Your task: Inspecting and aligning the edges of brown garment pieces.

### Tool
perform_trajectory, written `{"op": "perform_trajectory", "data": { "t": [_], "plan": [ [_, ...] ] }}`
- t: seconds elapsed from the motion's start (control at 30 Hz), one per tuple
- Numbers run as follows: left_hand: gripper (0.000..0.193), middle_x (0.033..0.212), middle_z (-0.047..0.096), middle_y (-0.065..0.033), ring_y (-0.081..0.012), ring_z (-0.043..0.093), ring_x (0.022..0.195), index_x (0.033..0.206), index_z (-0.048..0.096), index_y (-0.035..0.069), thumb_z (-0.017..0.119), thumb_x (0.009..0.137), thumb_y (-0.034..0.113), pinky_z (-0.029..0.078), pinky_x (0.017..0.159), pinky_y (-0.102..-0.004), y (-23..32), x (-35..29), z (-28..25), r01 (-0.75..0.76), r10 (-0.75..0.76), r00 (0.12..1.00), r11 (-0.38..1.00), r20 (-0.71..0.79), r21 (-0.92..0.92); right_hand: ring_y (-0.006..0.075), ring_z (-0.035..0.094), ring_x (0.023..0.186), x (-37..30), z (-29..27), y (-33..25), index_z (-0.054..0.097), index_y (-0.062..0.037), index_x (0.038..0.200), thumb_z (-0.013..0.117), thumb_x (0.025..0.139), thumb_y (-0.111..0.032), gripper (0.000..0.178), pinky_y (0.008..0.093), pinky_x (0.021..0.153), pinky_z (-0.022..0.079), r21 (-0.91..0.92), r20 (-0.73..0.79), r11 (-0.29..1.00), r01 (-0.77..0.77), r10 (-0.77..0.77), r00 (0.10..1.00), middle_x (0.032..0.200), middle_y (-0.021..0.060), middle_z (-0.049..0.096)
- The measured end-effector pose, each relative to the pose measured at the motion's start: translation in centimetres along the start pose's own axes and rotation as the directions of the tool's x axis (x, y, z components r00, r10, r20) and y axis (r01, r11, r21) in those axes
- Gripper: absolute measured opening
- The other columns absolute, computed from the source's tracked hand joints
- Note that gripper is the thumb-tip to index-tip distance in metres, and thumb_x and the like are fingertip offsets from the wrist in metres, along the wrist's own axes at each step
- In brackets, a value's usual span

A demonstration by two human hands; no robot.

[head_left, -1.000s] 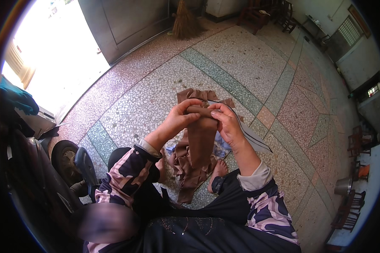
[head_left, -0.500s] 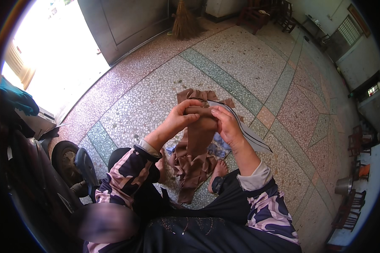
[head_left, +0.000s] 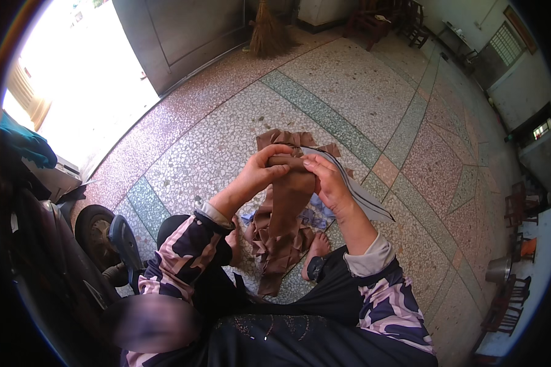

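Between my hands is a strip of brown fabric (head_left: 291,196), its upper edge rolled or folded over. My left hand (head_left: 266,166) grips the roll's left end, thumb below and fingers above. At the right end, my right hand (head_left: 326,178) pinches the same fabric between thumb and fingers. The strip hangs down onto a crumpled brown pile (head_left: 278,248) on the floor between my bare feet. More brown fabric (head_left: 281,137) lies beyond my hands. A white piece with dark edging (head_left: 367,205) curves out behind my right hand, and bluish scraps (head_left: 315,214) show under the strip.
A wheeled vehicle with a black tyre (head_left: 97,229) stands close on my left. A straw broom (head_left: 268,33) leans by the dark door (head_left: 183,37), beside a bright doorway. Wooden chairs (head_left: 508,303) and a metal pot (head_left: 499,269) are along the right. The floor is speckled terrazzo (head_left: 324,85).
My right thumb and fingers have shifted slightly left along the rolled edge. The hanging strip has swung a little and lies smoother. My left hand stays in place.
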State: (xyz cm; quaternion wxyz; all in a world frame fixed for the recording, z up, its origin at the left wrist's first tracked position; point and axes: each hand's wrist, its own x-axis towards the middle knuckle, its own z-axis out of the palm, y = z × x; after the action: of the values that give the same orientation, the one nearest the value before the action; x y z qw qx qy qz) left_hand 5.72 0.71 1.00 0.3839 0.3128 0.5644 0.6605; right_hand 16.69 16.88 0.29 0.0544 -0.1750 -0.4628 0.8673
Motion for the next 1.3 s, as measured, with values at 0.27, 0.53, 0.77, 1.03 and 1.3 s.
{"op": "perform_trajectory", "data": {
  "t": [0.27,0.53,0.77,1.03,1.3],
  "plan": [
    [0.041,0.104,0.056,-0.0056,-0.0122,0.056,0.093,0.124,0.045,0.005,0.060,0.086,0.011,0.049,0.075,-0.0261,-0.1,0.0,-0.1,0.194,-0.200,0.980,0.960,-0.011,-0.201,0.0136,0.056,0.088,-0.5,0.5,-0.1,0.054,-0.0022,0.101,0.052,0.079,-0.003,0.023,0.0256,0.078,0.047,-0.131,-0.013,0.986,0.104,-0.107,0.994,0.094,0.0060,0.056],
    [0.043,0.106,0.056,-0.0059,-0.0128,0.056,0.094,0.124,0.044,0.004,0.060,0.085,0.010,0.048,0.076,-0.0261,-1.0,0.5,-0.3,-0.089,0.091,0.996,0.993,-0.020,0.080,0.0113,0.055,0.086,0.6,-0.8,0.7,0.054,-0.0027,0.103,0.052,0.082,-0.004,0.021,0.0253,0.077,0.046,-0.086,-0.068,0.995,0.055,-0.061,0.996,0.092,0.0043,0.056],
    [0.047,0.109,0.056,-0.0070,-0.0130,0.056,0.095,0.127,0.042,0.003,0.061,0.084,0.011,0.048,0.076,-0.0263,-0.6,0.2,-0.4,0.156,-0.160,0.986,0.984,-0.037,-0.090,0.0112,0.054,0.086,-0.5,0.4,-0.2,0.055,-0.0029,0.100,0.053,0.078,-0.002,0.022,0.0230,0.077,0.044,-0.087,-0.006,0.991,0.103,-0.104,0.995,0.092,0.0045,0.056],
    [0.048,0.110,0.055,-0.0076,-0.0132,0.055,0.096,0.128,0.040,0.004,0.060,0.085,0.008,0.047,0.077,-0.0251,-0.9,0.2,-0.4,0.031,-0.032,0.999,0.999,-0.012,-0.026,0.0113,0.053,0.087,0.0,0.3,0.0,0.056,-0.0026,0.100,0.056,0.077,-0.001,0.024,0.0240,0.078,0.044,-0.059,-0.058,0.996,0.066,-0.070,0.996,0.093,0.0044,0.057],
    [0.046,0.112,0.054,-0.0086,-0.0145,0.055,0.098,0.128,0.040,0.003,0.059,0.086,0.011,0.047,0.079,-0.0258,-0.6,0.1,-0.4,0.150,-0.151,0.989,0.986,-0.007,-0.073,0.0114,0.054,0.089,-0.3,0.3,0.1,0.056,-0.0029,0.101,0.056,0.078,-0.001,0.023,0.0242,0.080,0.044,-0.124,0.004,0.984,0.131,-0.132,0.991,0.096,0.0047,0.057]
  ]
}}
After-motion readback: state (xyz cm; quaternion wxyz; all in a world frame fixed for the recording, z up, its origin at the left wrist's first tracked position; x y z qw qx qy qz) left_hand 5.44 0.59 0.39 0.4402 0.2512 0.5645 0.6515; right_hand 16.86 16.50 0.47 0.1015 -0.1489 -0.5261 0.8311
